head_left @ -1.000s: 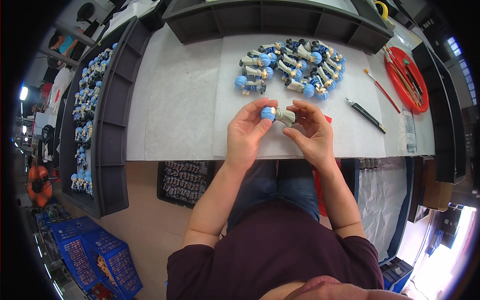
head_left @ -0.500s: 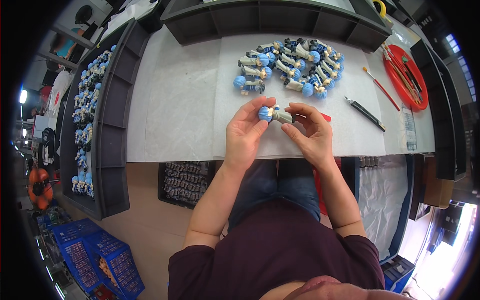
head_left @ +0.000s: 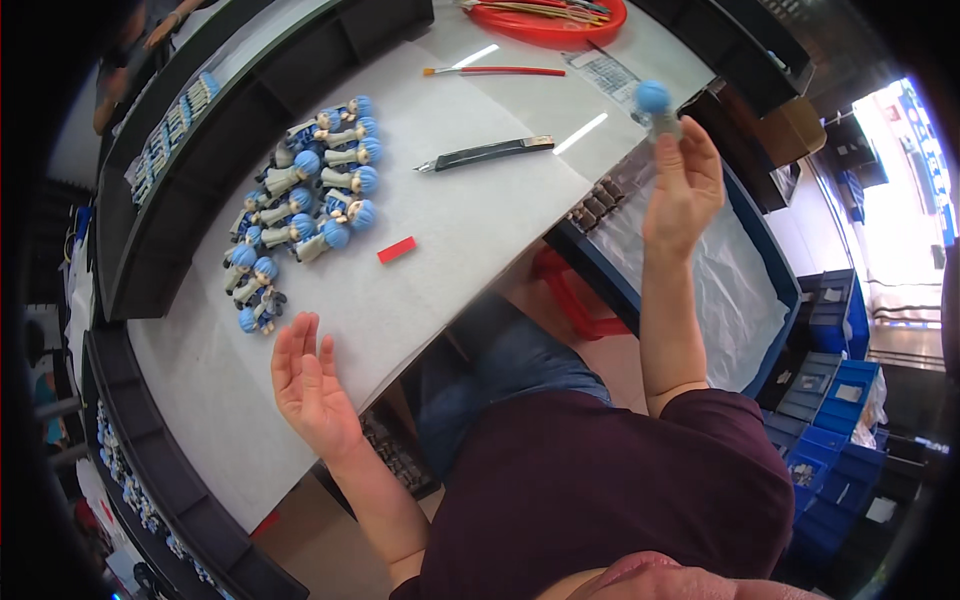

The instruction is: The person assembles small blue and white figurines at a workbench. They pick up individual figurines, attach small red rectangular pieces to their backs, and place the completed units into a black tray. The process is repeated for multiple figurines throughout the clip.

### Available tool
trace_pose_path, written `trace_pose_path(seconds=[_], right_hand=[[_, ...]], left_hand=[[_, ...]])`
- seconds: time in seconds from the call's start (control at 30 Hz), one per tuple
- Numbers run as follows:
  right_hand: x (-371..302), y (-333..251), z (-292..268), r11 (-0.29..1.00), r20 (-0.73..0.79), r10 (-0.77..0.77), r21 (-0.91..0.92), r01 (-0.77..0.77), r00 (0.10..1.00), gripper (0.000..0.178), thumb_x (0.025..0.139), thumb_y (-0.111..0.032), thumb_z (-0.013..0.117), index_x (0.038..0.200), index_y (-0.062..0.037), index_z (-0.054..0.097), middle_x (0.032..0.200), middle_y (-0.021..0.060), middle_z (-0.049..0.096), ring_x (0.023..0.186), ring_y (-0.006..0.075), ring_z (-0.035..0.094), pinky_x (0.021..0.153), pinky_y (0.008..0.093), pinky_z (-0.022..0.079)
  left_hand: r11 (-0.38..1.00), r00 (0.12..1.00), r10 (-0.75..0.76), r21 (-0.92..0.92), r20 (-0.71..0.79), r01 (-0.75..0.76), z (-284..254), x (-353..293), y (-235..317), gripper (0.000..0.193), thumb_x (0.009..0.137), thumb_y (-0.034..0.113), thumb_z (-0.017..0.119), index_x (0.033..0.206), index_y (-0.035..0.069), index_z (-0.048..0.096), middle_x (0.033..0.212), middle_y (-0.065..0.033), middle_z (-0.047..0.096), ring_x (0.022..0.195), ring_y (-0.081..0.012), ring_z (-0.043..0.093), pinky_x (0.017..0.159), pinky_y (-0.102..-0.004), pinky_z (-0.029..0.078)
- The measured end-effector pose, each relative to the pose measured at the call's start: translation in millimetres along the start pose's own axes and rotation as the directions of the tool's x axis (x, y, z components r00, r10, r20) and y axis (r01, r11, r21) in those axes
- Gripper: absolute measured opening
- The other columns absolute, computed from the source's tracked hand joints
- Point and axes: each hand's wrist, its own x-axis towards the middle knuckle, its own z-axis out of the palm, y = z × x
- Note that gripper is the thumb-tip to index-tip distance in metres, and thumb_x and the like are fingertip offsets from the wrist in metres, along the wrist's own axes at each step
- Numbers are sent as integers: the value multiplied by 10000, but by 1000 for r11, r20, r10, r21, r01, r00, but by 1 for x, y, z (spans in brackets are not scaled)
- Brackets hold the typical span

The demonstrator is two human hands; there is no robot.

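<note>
Taking the middle of the head view as the clock's centre, the blue-haired figure [head_left: 654, 98] is between one and two o'clock, raised in the right hand [head_left: 687, 190], head uppermost. That hand's grip pinches the figure's pale lower body between thumb and fingers. The left hand [head_left: 314, 392], at eight o'clock, has its grip spread, fingers apart and holding nothing; its fingertips are near the lowest of the grouped figures [head_left: 298, 200], which lie at ten o'clock on the white-covered bench [head_left: 210, 410]. Whether this hand touches the bench, I cannot tell.

Also at ten o'clock but closer in is a red block [head_left: 397, 250]. At twelve lies a black-handled knife [head_left: 495, 153], with a red-handled brush [head_left: 505, 71] beyond it. A round red tray [head_left: 550, 35] of brushes sits between twelve and one. At three o'clock, beside the bench, a dark blue box [head_left: 600, 283] holds a crumpled pale sheet [head_left: 730, 300].
</note>
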Motion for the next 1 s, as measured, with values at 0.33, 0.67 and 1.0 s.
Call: trace_pose_path(seconds=[0.33,0.67,1.0], right_hand=[[20,148,-175,528,-214,354,-757,-384,910,266,695,-106,715,941,-22,657,832,76,660,770,144,617,735,258,475],[17,200,-170,397,-104,307,-889,-226,946,235,715,-190,677,907,-54,669,830,105,673,784,195,649,733,291,484],[36,197,-177,435,24,158,-899,-48,987,260,785,-245,634,934,-32,636,871,126,660,809,216,633,741,303,472]], left_hand=[[994,996,-40,98,-82,48,4,1,3,289,855,-4,483,1141,22,514,1166,-132,542,1120,-231,488,905,-326,409],[994,995,-38,102,-95,48,4,2,0,254,859,-7,482,1108,13,531,1136,-129,558,1095,-224,504,891,-317,419],[998,995,-54,28,-84,57,5,0,2,239,847,-17,501,1079,16,548,1108,-128,570,1069,-210,520,868,-305,431]])
